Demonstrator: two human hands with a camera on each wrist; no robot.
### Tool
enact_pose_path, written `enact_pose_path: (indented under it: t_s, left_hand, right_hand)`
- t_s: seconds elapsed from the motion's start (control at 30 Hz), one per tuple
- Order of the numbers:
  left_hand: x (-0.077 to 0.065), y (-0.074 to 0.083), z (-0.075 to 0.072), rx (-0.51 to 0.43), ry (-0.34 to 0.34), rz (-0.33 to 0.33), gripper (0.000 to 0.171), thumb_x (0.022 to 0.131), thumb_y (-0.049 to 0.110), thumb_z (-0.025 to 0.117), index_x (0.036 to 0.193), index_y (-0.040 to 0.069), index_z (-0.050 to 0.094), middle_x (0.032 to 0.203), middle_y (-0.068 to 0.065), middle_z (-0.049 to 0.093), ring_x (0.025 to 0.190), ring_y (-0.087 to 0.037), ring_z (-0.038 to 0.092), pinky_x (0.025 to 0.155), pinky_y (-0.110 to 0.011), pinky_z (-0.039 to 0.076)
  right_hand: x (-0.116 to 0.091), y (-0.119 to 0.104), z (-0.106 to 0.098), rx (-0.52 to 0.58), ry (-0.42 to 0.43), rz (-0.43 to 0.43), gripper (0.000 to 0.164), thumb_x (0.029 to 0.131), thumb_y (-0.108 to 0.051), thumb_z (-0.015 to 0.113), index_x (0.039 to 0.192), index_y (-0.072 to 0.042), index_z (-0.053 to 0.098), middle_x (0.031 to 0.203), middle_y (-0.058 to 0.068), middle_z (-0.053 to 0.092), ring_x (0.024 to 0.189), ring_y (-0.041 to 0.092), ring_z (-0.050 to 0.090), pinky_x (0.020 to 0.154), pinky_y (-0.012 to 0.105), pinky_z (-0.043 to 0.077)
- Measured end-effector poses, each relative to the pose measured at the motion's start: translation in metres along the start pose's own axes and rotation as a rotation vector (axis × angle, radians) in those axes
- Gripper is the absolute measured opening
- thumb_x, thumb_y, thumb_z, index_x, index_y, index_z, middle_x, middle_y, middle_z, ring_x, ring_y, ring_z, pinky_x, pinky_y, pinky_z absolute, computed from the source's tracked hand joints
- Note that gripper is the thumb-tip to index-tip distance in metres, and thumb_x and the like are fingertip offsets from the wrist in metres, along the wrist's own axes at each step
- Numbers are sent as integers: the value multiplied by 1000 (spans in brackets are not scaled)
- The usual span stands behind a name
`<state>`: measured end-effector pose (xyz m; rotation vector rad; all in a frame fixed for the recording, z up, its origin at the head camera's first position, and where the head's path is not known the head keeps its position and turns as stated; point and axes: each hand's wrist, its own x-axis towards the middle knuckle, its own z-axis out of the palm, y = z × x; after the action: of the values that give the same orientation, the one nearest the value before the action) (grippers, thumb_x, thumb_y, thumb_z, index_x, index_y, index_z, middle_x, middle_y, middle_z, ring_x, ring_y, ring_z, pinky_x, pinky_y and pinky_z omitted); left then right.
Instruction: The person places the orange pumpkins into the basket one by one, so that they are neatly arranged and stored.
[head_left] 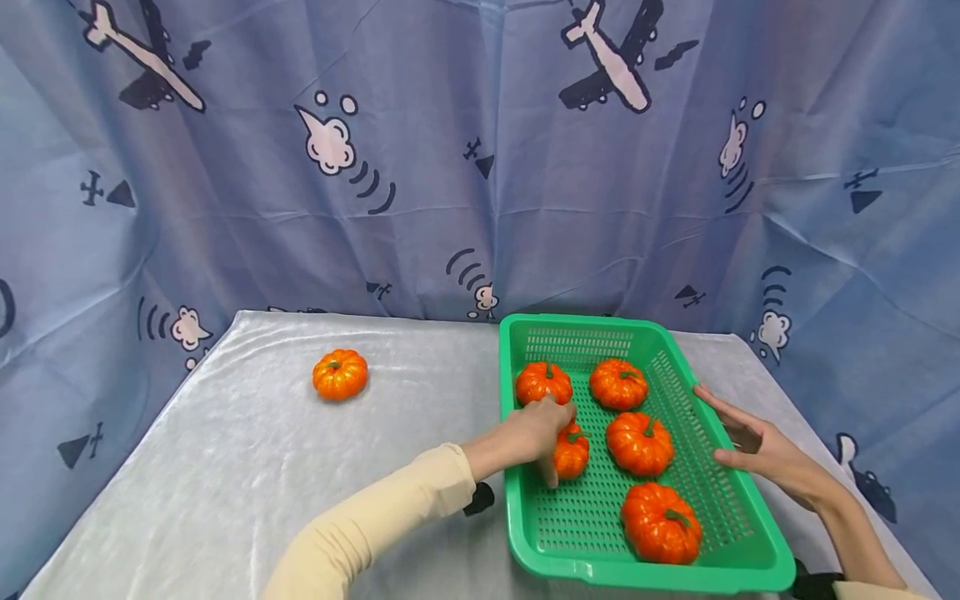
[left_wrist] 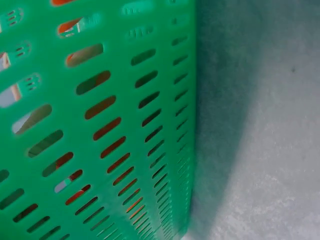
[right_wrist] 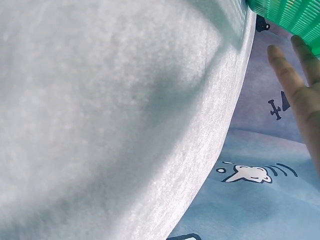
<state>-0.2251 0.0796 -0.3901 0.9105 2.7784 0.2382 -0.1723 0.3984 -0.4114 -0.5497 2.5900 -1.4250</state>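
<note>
A green plastic basket [head_left: 600, 571] with slotted walls stands on the right of the table and holds several small orange pumpkins. My left hand [head_left: 534, 429] reaches over its left rim and grips a pumpkin [head_left: 572, 457], thumb on the near side and fingers on the far side. Just beyond that hand lies another pumpkin [head_left: 543, 382]. My right hand [head_left: 776, 458] rests at the basket's right rim, fingers extended along the outside. In the right wrist view, two straight fingers [right_wrist: 287, 72] show beside the basket's edge. The left wrist view shows the slotted wall [left_wrist: 100, 125], with the left hand hidden.
One more pumpkin [head_left: 341, 374] lies alone at the left back of the table. Pale grey cloth [head_left: 247, 467] covers the tabletop. Behind it hangs a blue curtain [head_left: 420, 167] printed with airplanes. Inside the basket, other pumpkins [head_left: 640, 443] sit along the right side.
</note>
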Motion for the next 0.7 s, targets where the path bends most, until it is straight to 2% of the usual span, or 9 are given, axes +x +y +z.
enact_pose_path:
  t_s: [0.17,0.23,0.33,0.47,0.6,0.63,0.7]
  left_hand:
    - [1,2,0,61,-48,-21,102,43,33,89,130,22,39,123,-3,45,101,-17,52,68,-30,49]
    - [1,3,0,84,-52,-34,107,43,34,89,134,21,35,127,-3,43,105,-16,51,71,-29,48]
    - [-1,6,1,155,-43,-52,99,43,38,88,127,18,40,121,-3,46,103,-15,49,68,-27,48]
    - [-1,9,4,311,-31,-64,90,43,45,86,118,21,43,111,-2,48,98,-15,47,65,-24,47]
    - [1,12,5,460,-36,-83,103,43,54,82,132,28,36,121,1,47,107,-15,46,82,-25,43]
    - [1,13,5,477,-35,-88,103,44,55,81,132,30,35,121,1,47,108,-14,46,85,-25,42]
    - [1,13,4,487,-13,-86,90,55,50,80,132,32,37,117,3,50,106,-13,49,86,-25,41]
  right_hand:
    - [-1,-2,0,15,3,16,70,89,-1,49,145,-20,11,149,-10,5,114,-20,21,88,70,18]
    - [0,-2,1,22,0,17,70,89,-1,48,145,-20,11,149,-10,5,113,-20,21,88,71,17]
    - [0,-1,0,25,-4,14,70,89,-1,48,145,-20,11,149,-10,5,114,-20,21,87,71,17]
    - [0,-1,0,21,-7,17,70,89,-1,48,145,-20,11,149,-11,6,113,-20,21,88,70,17]
    - [0,0,-1,21,-7,24,70,90,-1,48,145,-21,11,149,-11,6,113,-21,21,89,70,15]
    - [0,1,-1,21,-7,25,70,90,-1,48,145,-21,11,149,-11,6,113,-21,21,89,70,14]
    - [0,1,-1,24,-6,24,70,90,-1,48,145,-21,11,149,-11,6,113,-22,20,89,70,14]
